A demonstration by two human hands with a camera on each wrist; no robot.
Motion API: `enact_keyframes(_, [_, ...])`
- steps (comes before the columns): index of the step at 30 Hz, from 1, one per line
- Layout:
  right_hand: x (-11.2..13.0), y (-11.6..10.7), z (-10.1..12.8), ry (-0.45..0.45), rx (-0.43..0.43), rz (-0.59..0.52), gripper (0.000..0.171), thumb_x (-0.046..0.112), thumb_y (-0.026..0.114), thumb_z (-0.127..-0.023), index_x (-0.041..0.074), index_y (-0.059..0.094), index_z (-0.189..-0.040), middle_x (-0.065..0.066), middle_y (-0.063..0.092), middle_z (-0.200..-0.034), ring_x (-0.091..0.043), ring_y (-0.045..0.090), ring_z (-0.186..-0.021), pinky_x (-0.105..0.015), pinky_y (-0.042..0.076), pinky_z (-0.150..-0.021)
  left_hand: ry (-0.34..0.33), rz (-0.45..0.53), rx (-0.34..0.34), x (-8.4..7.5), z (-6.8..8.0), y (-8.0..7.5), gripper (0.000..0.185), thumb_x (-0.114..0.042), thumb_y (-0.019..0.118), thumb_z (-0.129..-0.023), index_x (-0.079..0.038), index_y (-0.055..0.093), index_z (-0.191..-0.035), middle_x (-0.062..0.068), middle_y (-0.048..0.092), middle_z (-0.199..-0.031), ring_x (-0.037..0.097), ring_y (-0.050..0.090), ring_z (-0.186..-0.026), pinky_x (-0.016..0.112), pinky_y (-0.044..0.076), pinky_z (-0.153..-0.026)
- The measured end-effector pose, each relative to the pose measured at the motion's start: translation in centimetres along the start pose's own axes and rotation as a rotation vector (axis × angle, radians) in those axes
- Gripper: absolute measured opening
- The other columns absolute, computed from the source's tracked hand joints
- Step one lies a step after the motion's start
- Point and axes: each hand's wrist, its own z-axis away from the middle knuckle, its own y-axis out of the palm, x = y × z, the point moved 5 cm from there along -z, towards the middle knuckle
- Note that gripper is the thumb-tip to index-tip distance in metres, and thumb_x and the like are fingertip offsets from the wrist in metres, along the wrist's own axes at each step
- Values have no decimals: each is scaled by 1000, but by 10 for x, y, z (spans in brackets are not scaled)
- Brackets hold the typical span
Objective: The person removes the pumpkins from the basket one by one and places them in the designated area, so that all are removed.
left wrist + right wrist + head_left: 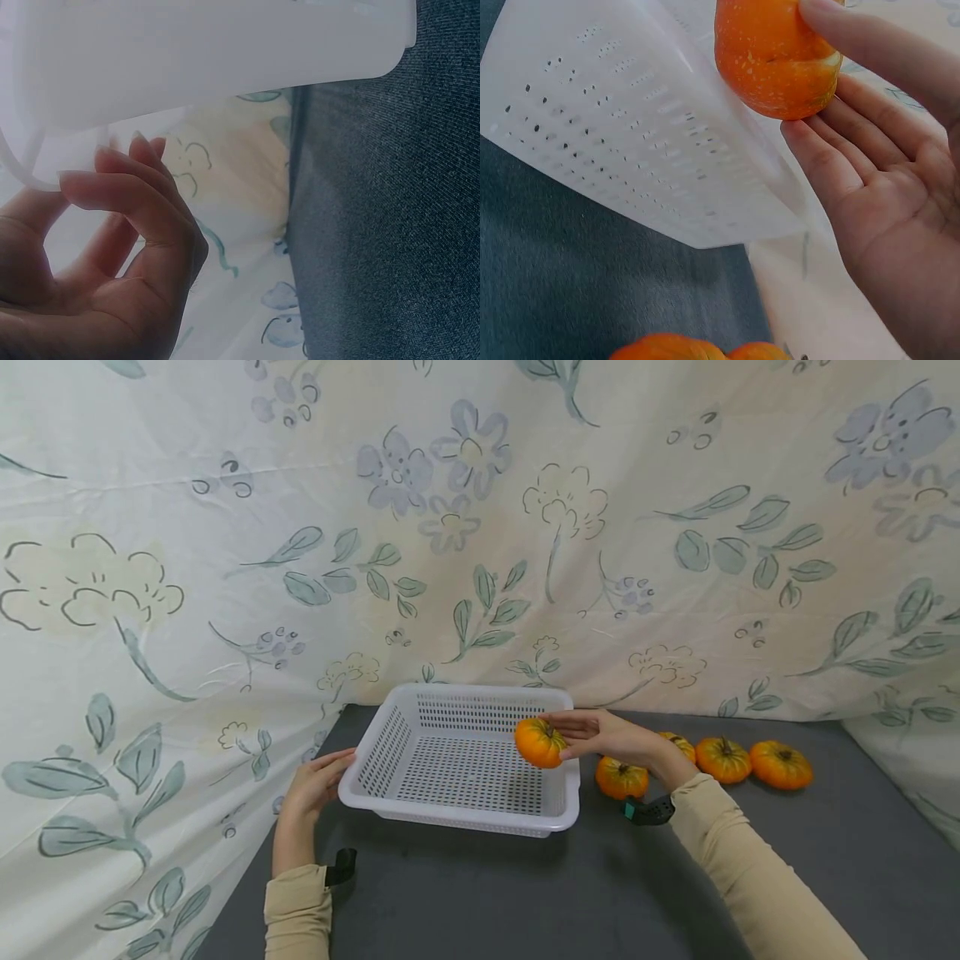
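A small orange pumpkin (pixel 538 743) is held in my right hand (pixel 603 737), above the right side of a white plastic basket (pixel 457 814). In the right wrist view the thumb lies over the pumpkin (pixel 776 64) and the fingers (pixel 870 135) reach beneath it, beside the basket's perforated wall (pixel 607 127). My left hand (pixel 315 781) is at the basket's left end; its wrist view shows thumb and index finger (pixel 127 195) pinching the rim. Inside the basket only its slotted floor shows.
Several more small pumpkins (pixel 723 760) lie on the dark grey table (pixel 465 893) to the right of the basket, one partly behind my right forearm. A floral curtain (pixel 480 527) hangs along the table's back and left edges. Black bands (pixel 651 811) sit at both wrists.
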Motion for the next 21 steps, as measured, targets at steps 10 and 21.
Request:
enact_keyframes(10, [-8, -19, 28, 37, -93, 64, 72, 25, 70, -90, 18, 33, -152, -6, 25, -162, -29, 23, -150, -47, 29, -116, 1, -3, -2, 0, 2, 0, 62, -32, 70, -90, 0, 51, -139, -15, 65, -88, 2, 66, -77, 23, 53, -69])
enact_keyframes(21, [-24, -41, 62, 37, -173, 50, 72, 20, 67, -92, 14, 30, -153, -8, 25, -162, -33, 19, -151, -51, 24, -117, 0, 2, -1, 0, 2, 0, 63, -34, 71, -89, -1, 52, -139, -16, 66, -88, 2, 66, -79, 23, 53, -70])
